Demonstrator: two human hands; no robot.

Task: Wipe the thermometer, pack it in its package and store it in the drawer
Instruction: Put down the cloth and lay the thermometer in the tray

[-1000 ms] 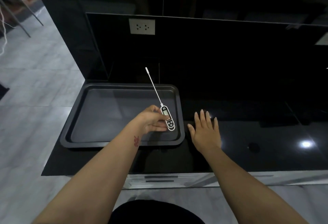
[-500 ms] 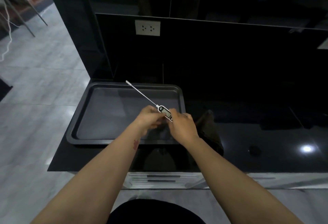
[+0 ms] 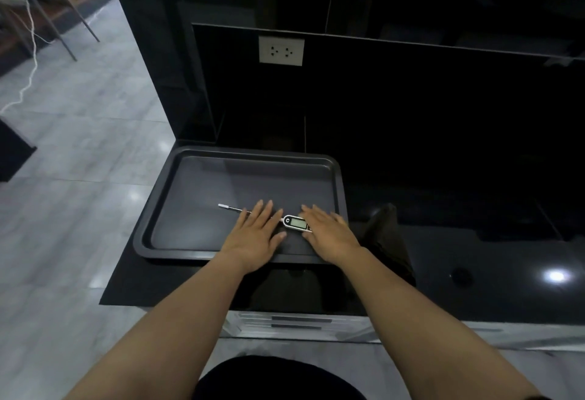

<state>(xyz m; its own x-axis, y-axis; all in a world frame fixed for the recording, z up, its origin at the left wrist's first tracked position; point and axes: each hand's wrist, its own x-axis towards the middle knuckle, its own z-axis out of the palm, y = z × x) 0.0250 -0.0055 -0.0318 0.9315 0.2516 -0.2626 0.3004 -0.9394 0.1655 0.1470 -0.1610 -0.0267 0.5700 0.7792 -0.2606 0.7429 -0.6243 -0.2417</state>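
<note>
Thermometer [image 3: 296,222]: lying flat in tray [image 3: 190,241], steadied for handling.
Left hand [image 3: 254,235]: flat, fingers spread over probe.
Right hand [image 3: 327,232]: flat, fingers spread over body end.

A dark tray [image 3: 240,246] sits on the shiny black tabletop [image 3: 474,273]. A white wall plug [image 3: 281,50] is on the black wall behind it. The floor [image 3: 79,178] is grey tile.

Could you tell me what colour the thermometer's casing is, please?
White, around a pale grey display; the thermometer shows in the head view.
</note>
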